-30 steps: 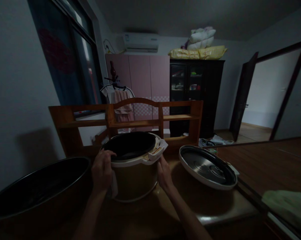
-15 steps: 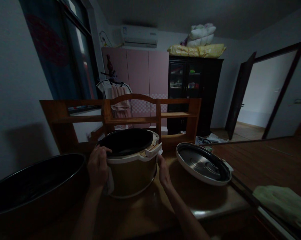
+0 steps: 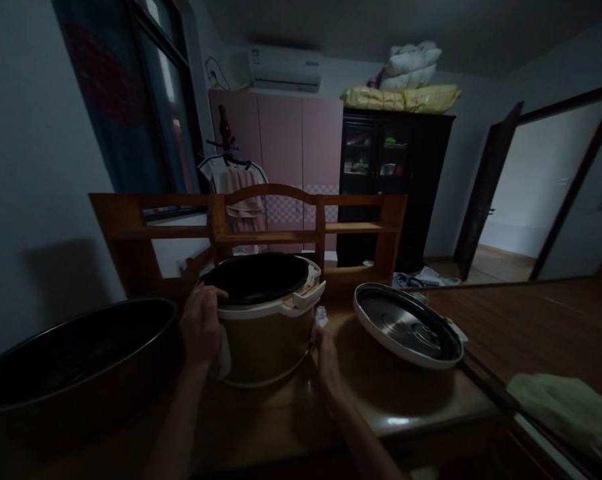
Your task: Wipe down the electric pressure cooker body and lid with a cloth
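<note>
An electric cooker (image 3: pixel 268 343) with a gold-brown body, a white rim and a dark round opening stands upright on the wooden table. My left hand (image 3: pixel 201 327) grips its left side, with fingers at the rim. A white piece of tissue or cloth (image 3: pixel 321 316) is pinched in my right hand (image 3: pixel 327 357), held at the cooker's right side below the handle. Some of the right fingers are hidden. To the right, the cooker's lid (image 3: pixel 405 323) lies with its metal inner face upward.
A large dark basin (image 3: pixel 81 360) stands close on the left. Behind the cooker rises a wooden shelf rack (image 3: pixel 267 237). The table (image 3: pixel 371 400) borders a brown wooden surface (image 3: pixel 541 313) at the right, where a pale green cloth (image 3: pixel 565 407) lies.
My right hand has moved lower along the cooker's right side, and the white tissue shows more plainly. My left hand keeps its grip. The view has shifted slightly.
</note>
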The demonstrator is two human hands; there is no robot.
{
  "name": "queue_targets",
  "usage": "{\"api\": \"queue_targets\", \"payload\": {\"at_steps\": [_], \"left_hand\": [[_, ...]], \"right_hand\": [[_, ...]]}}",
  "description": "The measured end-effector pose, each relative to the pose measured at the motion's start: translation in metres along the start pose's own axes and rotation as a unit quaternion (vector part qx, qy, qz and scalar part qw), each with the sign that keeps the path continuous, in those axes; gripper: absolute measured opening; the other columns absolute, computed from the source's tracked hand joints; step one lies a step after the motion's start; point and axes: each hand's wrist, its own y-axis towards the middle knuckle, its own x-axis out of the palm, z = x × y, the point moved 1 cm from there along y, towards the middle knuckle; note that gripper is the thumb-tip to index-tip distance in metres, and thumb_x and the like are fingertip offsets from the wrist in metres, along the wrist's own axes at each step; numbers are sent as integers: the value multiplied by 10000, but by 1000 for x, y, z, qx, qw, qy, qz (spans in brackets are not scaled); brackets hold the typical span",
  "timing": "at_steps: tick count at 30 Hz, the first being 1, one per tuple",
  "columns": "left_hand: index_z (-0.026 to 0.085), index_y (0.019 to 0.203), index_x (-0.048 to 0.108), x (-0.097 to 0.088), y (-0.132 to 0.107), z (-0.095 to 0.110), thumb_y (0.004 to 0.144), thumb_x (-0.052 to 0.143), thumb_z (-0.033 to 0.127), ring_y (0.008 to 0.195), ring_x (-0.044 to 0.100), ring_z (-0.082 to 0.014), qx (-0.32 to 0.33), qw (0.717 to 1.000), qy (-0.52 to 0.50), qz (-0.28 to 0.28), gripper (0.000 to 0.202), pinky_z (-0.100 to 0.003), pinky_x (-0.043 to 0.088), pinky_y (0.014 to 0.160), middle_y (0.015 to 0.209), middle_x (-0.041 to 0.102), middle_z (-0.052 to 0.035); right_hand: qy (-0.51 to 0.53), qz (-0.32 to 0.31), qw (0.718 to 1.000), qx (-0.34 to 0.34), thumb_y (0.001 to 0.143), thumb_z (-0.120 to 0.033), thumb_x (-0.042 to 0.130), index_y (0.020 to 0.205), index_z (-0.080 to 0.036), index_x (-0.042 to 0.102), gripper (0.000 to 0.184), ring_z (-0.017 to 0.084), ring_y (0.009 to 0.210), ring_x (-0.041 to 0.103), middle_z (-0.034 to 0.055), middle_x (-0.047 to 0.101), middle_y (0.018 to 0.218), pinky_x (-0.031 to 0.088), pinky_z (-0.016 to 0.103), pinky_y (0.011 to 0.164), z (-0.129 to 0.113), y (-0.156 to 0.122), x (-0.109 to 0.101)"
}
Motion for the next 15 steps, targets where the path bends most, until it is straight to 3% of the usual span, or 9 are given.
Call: {"api": "queue_targets", "payload": {"at_steps": [5, 7, 11, 15], "left_hand": [[226, 860, 613, 1, 0, -2, 1022, 312, 413, 1148, 565, -231, 6, 1000, -8, 12, 389, -405, 357, 1133, 961, 646, -60], [228, 856, 614, 1, 0, -3, 1023, 311, 411, 1140, 569, -227, 7, 1000, -11, 13, 391, -407, 347, 1149, 955, 648, -56], [228, 858, 612, 1, 0, -3, 1023, 306, 411, 1110, 576, -221, 6, 1000, -5, 10, 393, -403, 344, 1155, 959, 644, -53], [227, 861, 611, 1, 0, -4, 1028, 299, 404, 1120, 570, -220, 3, 1000, 0, 5, 396, -397, 354, 1135, 963, 640, -51]], "right_hand": [[-29, 5, 999, 20, 957, -674, 399, 1146, -160, 741, 646, 303, 1138, 646, 115, 745, 1138, 453, 430, 1044, -3, -18, 6], [-35, 6, 999, 18, 967, -672, 375, 1230, -165, 708, 661, 300, 1226, 610, 121, 715, 1226, 413, 444, 1100, -5, -27, 9], [-31, -6, 999, 12, 1004, -632, 312, 1445, -210, 544, 652, 262, 1434, 429, 85, 549, 1475, 300, 478, 1200, -5, -44, 16], [-43, -22, 999, -16, 1032, -586, 288, 1526, -226, 425, 626, 245, 1504, 297, 58, 384, 1592, 227, 498, 1235, 2, -61, 27]]}}
